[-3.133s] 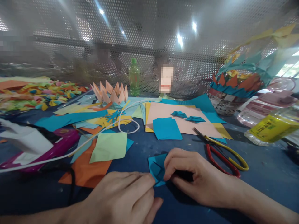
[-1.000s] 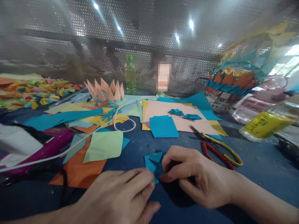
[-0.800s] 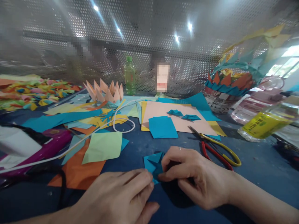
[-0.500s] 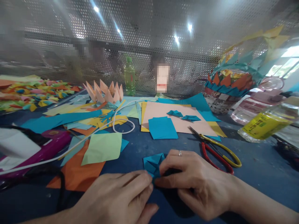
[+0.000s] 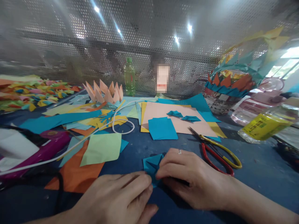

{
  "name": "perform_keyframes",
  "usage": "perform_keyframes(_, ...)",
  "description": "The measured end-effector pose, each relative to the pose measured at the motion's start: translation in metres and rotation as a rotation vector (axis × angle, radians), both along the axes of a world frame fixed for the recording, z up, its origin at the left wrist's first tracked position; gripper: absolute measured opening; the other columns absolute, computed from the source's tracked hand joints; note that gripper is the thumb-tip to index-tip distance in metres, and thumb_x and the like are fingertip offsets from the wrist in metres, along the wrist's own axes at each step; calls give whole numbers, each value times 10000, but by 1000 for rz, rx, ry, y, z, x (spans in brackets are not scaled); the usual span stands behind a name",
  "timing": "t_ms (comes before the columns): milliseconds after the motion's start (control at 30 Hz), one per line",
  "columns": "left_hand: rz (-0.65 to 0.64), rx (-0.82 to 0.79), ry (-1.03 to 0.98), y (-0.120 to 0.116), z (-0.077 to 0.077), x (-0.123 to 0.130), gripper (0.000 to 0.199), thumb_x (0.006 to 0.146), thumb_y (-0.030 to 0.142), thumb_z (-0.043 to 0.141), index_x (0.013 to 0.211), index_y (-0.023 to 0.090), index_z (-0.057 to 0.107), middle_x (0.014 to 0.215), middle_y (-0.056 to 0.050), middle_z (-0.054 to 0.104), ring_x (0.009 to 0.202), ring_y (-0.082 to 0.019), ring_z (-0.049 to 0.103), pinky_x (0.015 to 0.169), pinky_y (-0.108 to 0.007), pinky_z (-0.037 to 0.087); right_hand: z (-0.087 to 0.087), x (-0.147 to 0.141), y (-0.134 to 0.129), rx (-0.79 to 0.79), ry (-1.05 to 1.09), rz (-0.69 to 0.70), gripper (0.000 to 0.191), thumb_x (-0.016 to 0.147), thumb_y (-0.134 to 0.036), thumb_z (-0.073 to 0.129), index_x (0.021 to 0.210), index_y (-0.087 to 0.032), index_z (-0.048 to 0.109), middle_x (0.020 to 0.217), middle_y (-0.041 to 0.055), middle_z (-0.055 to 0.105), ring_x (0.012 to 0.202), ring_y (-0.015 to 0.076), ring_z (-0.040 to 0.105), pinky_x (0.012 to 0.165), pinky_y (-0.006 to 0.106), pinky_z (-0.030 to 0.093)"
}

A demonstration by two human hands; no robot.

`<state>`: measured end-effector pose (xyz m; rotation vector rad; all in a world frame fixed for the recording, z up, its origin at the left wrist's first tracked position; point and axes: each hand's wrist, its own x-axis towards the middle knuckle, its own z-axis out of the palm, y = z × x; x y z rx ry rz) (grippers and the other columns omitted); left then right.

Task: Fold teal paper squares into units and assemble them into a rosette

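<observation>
A dark blue worktop (image 5: 257, 161) spreads out in front of the person, strewn with coloured paper. The biggest sheet is a pale pink rectangle of paper (image 5: 184, 119) near the middle, with a flat teal paper square (image 5: 162, 128) overlapping its near edge and two small folded teal pieces (image 5: 183, 115) lying on it. To the left sit an orange paper sheet (image 5: 77, 172) and a light green paper square (image 5: 101, 149) partly over it, a white cord (image 5: 121, 124) looping past them. A magenta plastic tool (image 5: 44, 149) lies at the far left. Right of the pink sheet, open scissors with one red and one yellow handle (image 5: 219, 152) rest on the worktop.

Close to the person, the left hand (image 5: 116, 199) and the right hand (image 5: 189, 179) meet over a small folded teal paper piece (image 5: 151, 165), which lies on the worktop between them. The left hand's grip is pinched on the piece's near corner; the right hand's fingers (image 5: 168, 165) curl down onto its right side, pressing it, a ring on one finger.
</observation>
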<state>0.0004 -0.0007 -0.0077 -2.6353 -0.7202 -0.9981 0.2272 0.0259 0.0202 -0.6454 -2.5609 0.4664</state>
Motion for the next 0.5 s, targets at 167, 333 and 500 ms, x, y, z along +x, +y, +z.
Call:
perform_keyframes(167, -1, -23, -6, 0, 0, 1, 372, 1011, 206, 350, 883, 194, 699, 802, -10, 686, 702, -139, 662, 531, -258, 463, -1, 2, 1, 75, -18, 10, 176, 940, -87, 504, 974, -164, 658, 923, 59, 685, 823, 143, 590, 712, 244, 485)
perform_keyframes(333, -9, -26, -22, -1, 1, 0, 399, 1022, 196, 328, 867, 200, 696, 795, -4, 690, 707, -137, 661, 556, -247, 458, -3, 6, 2, 265, -136, 45, 197, 989, -127, 457, 1002, -145, 653, 897, 67, 681, 824, 164, 596, 717, 278, 493)
perform_keyframes(500, -8, -28, -33, -1, 2, 1, 433, 1036, 208, 308, 826, 198, 687, 769, 6, 676, 673, -134, 645, 533, -266, 438, 1, 5, -1, 365, -184, 65, 265, 1006, -140, 424, 924, -129, 676, 855, 71, 689, 781, 191, 594, 644, 301, 467)
